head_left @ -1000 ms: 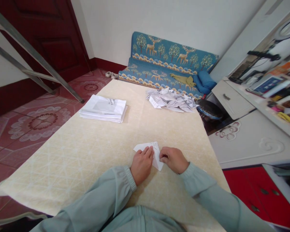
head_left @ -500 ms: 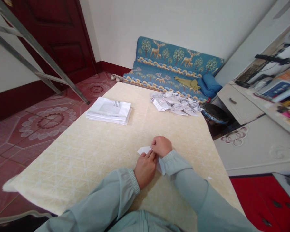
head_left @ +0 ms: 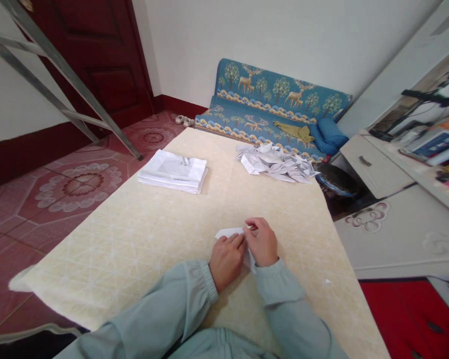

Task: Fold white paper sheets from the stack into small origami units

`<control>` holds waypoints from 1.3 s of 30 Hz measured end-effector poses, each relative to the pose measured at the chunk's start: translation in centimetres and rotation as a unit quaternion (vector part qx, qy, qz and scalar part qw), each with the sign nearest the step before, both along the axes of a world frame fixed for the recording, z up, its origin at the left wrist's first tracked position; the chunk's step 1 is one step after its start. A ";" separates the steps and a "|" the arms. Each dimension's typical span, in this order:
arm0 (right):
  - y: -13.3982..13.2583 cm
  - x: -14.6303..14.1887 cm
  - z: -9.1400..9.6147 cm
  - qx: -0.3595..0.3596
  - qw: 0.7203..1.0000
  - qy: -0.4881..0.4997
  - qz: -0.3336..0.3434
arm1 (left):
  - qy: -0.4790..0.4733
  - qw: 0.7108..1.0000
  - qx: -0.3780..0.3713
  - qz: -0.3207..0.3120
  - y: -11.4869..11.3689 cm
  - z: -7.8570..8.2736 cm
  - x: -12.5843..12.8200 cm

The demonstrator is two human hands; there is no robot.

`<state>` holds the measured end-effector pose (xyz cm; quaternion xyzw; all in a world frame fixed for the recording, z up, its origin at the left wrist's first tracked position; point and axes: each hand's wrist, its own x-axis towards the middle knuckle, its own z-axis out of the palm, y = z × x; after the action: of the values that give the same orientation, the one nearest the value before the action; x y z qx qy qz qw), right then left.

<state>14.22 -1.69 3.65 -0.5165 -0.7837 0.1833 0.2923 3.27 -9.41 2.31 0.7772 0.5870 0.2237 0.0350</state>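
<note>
A small folded white paper [head_left: 230, 233] lies on the cream table [head_left: 142, 239] near its front edge. My left hand [head_left: 226, 260] rests on the paper's near side, fingers curled and pressing it down. My right hand [head_left: 262, 242] sits beside it on the right, fingers pinched on the paper's upper edge. Most of the paper is hidden under both hands. Both sleeves are pale green.
A stack of white sheets [head_left: 172, 171] lies at the table's far left. A heap of folded papers [head_left: 277, 163] sits at the far right. Beyond are a blue deer-patterned cushion [head_left: 277, 107], white cabinets [head_left: 396, 219] on the right, and a metal ladder [head_left: 60, 70] on the left.
My right hand moved from the paper's right side up over its top edge, then settled back close to the left hand. The left hand stayed on the paper.
</note>
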 end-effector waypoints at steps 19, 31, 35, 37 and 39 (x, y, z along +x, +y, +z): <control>-3.2 3.0 -1.5 -0.024 0.997 0.062 0.037 | -0.081 0.989 -0.032 -0.119 1.7 1.0 -4.5; -4.2 6.5 -2.6 -0.021 0.981 0.063 0.181 | -0.093 0.984 -0.033 -0.147 -0.3 0.0 -5.9; -4.4 7.0 -2.8 -0.005 0.979 0.054 0.195 | -0.076 0.985 -0.030 -0.153 -0.4 0.0 -6.0; -4.4 7.0 -2.9 0.020 0.979 0.049 0.198 | -0.062 0.985 -0.028 -0.159 -0.4 0.0 -6.0; -4.5 6.9 -2.9 0.041 0.978 0.038 0.200 | -0.044 0.986 -0.028 -0.160 -0.6 0.0 -6.0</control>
<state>21.09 -6.19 0.71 -0.3295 -0.8666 0.2246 0.3001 -2.70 -9.98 2.31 0.8492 0.4589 0.2332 0.1178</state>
